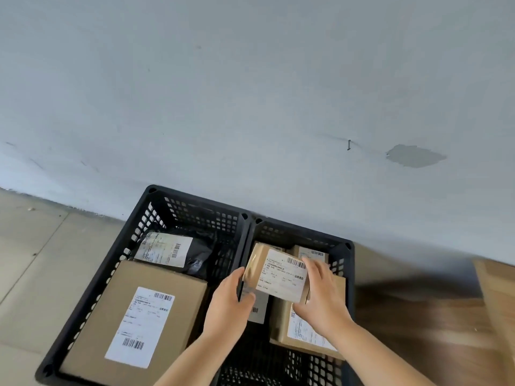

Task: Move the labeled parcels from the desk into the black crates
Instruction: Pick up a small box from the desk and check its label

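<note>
Small labeled parcel (278, 274) held over right crate (347, 263), left hand (232, 298) and right hand (320, 296) gripping opposite ends. Stiff cardboard, likely light; tape may be slick, so grip the edges.

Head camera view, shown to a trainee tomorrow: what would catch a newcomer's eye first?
Both hands, the left hand and right hand, hold a small labeled parcel over the right crate. In the left crate lie a large cardboard box and, behind it, a black mailer bag.
</note>
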Demonstrator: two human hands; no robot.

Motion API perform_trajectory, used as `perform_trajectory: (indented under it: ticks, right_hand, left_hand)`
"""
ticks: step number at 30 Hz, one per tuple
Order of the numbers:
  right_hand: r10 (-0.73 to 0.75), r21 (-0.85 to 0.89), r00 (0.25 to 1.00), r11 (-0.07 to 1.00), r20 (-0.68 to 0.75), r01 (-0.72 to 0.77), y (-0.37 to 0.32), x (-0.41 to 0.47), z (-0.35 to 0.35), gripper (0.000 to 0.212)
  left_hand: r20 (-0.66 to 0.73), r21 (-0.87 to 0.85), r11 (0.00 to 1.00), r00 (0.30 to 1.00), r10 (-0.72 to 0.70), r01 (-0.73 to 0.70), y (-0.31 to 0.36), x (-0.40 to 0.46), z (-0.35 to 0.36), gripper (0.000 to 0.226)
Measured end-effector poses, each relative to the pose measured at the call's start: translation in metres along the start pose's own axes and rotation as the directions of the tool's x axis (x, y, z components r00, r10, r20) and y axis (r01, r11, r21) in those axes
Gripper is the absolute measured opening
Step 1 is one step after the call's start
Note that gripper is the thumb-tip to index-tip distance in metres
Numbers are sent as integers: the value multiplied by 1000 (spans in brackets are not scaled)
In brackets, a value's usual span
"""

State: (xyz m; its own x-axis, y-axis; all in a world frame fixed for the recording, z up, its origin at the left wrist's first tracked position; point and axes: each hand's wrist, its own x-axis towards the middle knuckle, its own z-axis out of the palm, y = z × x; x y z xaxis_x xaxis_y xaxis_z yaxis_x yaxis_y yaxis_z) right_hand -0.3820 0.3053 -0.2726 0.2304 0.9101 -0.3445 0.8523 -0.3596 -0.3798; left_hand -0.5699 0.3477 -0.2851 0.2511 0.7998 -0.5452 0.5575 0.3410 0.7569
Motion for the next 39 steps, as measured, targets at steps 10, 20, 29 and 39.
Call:
perform_trajectory:
  ticks: [10, 20, 29, 39]
  right_hand:
    - [24, 5, 1000, 1000, -5, -24, 52, 97, 36, 92]
    - [-176, 76, 982, 981, -70, 181, 79, 134, 66, 98]
    - [33, -50, 997, 998, 70, -29, 134, 96, 92, 89]
    - [-88, -93, 996, 992, 6, 88, 161, 94, 115, 83]
  left_hand:
    - [274, 855, 294, 852, 445, -428, 12, 126, 51, 87]
    - [228, 878, 239, 802, 552, -414, -5, 195, 70, 87]
    - [177, 911, 237, 840, 513, -337, -12, 205, 96, 92]
    - [241, 961, 80, 942, 233, -265, -33, 235, 132, 97]
